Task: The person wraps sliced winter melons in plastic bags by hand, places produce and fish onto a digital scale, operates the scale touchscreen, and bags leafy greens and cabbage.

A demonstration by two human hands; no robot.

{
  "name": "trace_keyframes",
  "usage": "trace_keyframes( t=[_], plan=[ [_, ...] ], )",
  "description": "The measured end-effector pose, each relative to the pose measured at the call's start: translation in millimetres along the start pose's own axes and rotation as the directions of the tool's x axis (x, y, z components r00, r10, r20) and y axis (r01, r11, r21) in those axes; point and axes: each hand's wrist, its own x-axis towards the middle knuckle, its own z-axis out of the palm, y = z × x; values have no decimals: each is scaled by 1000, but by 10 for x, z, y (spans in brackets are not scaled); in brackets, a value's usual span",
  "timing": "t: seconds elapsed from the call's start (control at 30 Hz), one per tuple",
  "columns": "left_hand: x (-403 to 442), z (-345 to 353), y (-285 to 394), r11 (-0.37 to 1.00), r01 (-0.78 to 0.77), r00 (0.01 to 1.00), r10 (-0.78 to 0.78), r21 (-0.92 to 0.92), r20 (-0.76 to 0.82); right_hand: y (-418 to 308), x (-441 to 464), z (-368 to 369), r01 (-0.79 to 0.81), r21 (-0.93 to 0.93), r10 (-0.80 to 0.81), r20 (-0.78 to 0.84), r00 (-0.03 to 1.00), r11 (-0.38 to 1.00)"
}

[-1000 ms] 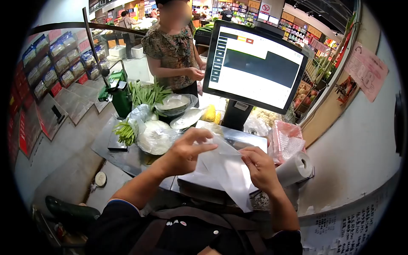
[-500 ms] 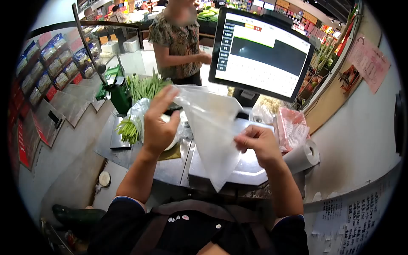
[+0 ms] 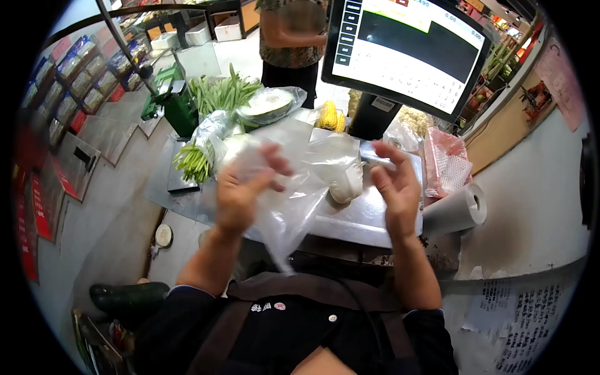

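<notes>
A clear plastic bag (image 3: 297, 197) hangs crumpled over the counter, its lower corner pointing toward my apron. My left hand (image 3: 240, 190) is at the bag's left side, curled on it; motion smears its fingers. On the right, my right hand (image 3: 399, 190) is open, thumb and fingers apart, holding nothing. Between the hands, a pale white vegetable piece (image 3: 345, 185) sits on the metal scale plate (image 3: 359, 226), partly behind the bag. Yellow corn cobs (image 3: 331, 117) lie just beyond it.
Bunched green stalks (image 3: 194, 159), leafy greens (image 3: 228, 90) and a wrapped melon piece (image 3: 269, 103) lie on the left. A monitor (image 3: 406, 53) rises behind the scale. A bag roll (image 3: 459, 209) and pink netting (image 3: 445, 164) are on the right. Another person (image 3: 290, 37) stands opposite.
My right hand has come off the bag and opened. My left hand has lowered with the bag, which has slackened. The view has tilted down, showing the white vegetable piece and corn.
</notes>
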Motion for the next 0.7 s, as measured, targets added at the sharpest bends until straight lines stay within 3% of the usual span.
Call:
trace_keyframes(
  t=[0.07, 0.1, 0.13, 0.17, 0.2, 0.27, 0.33, 0.4, 0.47, 0.57, 0.67, 0.7],
  plan=[
    [8, -267, 218, 989, -55, 998, 58, -138, 16, 78, 95, -141, -144, -72, 145, 7, 989, 987],
    [-18, -392, 329, 970, -42, 998, 53, -238, 38, 175, 117, -171, -232, -24, 233, 62, 971, 972],
    [-54, -519, 411, 941, -25, 997, 48, -337, 60, 239, 133, -122, -210, -91, 219, 111, 969, 973],
    [-77, -713, 355, 906, -58, 994, 91, -419, 60, 246, 201, -87, -312, -41, 314, 193, 930, 949],
    [-85, -763, 384, 889, -124, 952, 232, -440, 201, 248, 313, -44, -414, -1, 398, 279, 874, 910],
    [-118, -846, 468, 876, -194, 877, 357, -441, 323, 227, 591, -8, -682, 170, 553, 463, 693, 712],
    [-190, -915, 502, 837, -233, 810, 449, -495, 378, 345, 758, 130, -740, 48, 631, 487, 604, 671],
    [-185, -1056, 531, 794, -288, 688, 560, -535, 460, 460, 759, 325, -782, -31, 618, 633, 467, 623],
    [-271, -1083, 641, 777, -246, 721, 546, -580, 426, 632, 642, 588, -758, -27, 556, 697, 453, 651],
    [-479, -1164, 658, 739, -233, 844, 477, -632, 246, 632, 594, 935, -724, 89, 375, 808, 454, 684],
    [-572, -1356, 600, 761, -221, 884, 420, -609, 203, 576, 539, 1146, -728, 90, 297, 874, 385, 680],
    [-593, -1470, 568, 773, -203, 880, 413, -601, 234, 537, 508, 1198, -706, 34, 353, 848, 395, 708]
  ],
)
